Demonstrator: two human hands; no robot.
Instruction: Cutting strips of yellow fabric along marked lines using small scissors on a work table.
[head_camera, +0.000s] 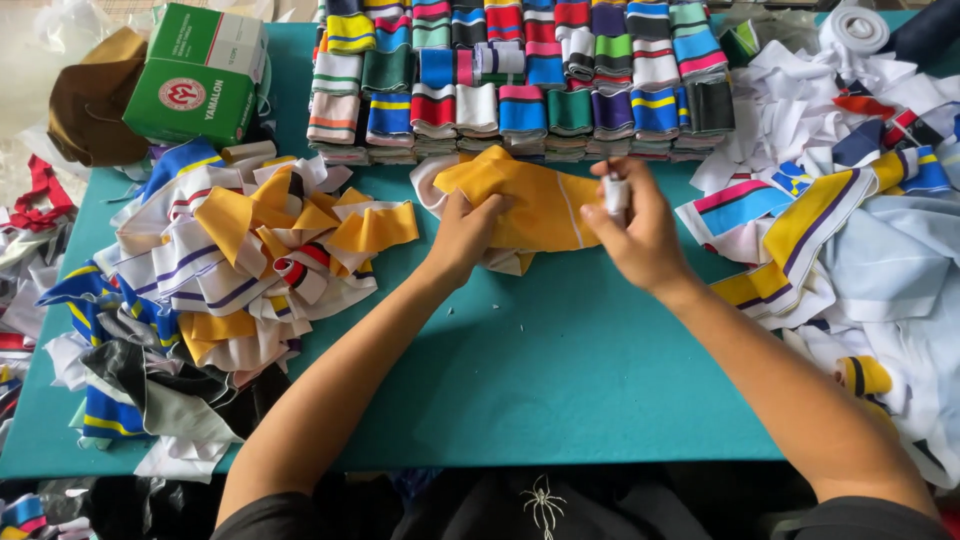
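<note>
A folded yellow knit collar piece (530, 200) with a thin white stripe lies on the teal table (560, 370) in front of me. My left hand (463, 232) presses and pinches its left part. My right hand (635, 225) rests on its right end and grips a small white marker-like tool (615, 190) upright between the fingers.
Neat stacks of striped collar pieces (520, 80) line the far side. A loose heap of yellow, white and blue pieces (230, 260) lies at left, another heap (860, 220) at right. A green and white box (200, 70) and a brown cloth (95, 95) sit far left.
</note>
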